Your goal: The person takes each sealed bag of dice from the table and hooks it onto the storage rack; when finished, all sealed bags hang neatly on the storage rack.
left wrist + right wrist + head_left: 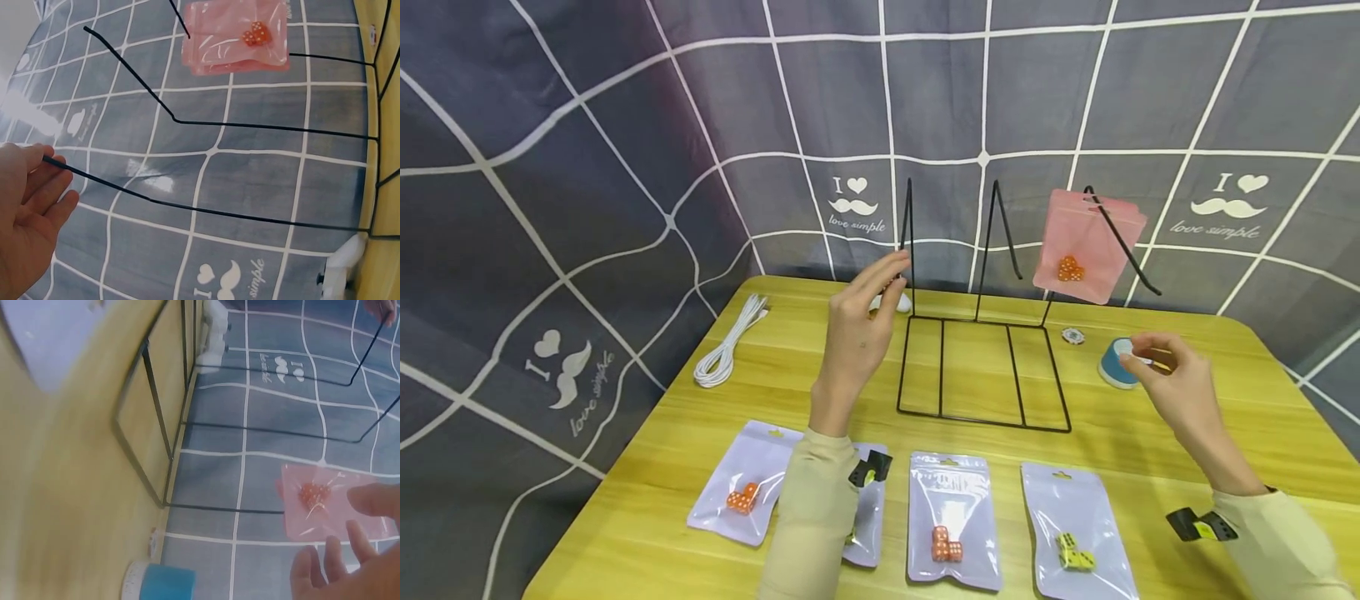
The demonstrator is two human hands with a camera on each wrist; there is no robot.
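A black wire rack (985,322) with three slanted prongs stands on the table. My left hand (861,321) is raised at the left prong (112,184); in the left wrist view, thumb and forefinger pinch its free tip. From the right prong hang pink zip bags (1086,242), overlapping, with orange dice showing in the front one. My right hand (1180,387) hovers with loosely bent fingers and holds nothing. In the head view it overlaps a blue and white cylinder (1112,369); the right wrist view shows the cylinder (165,584) apart from the fingers.
Several lilac zip bags with dice lie along the front, including one (955,492) in the middle and one (1075,517) at right; my left sleeve partly covers another. A coiled white cable (722,354), a poker chip (1072,336) and a half-hidden white object (902,302) lie farther back.
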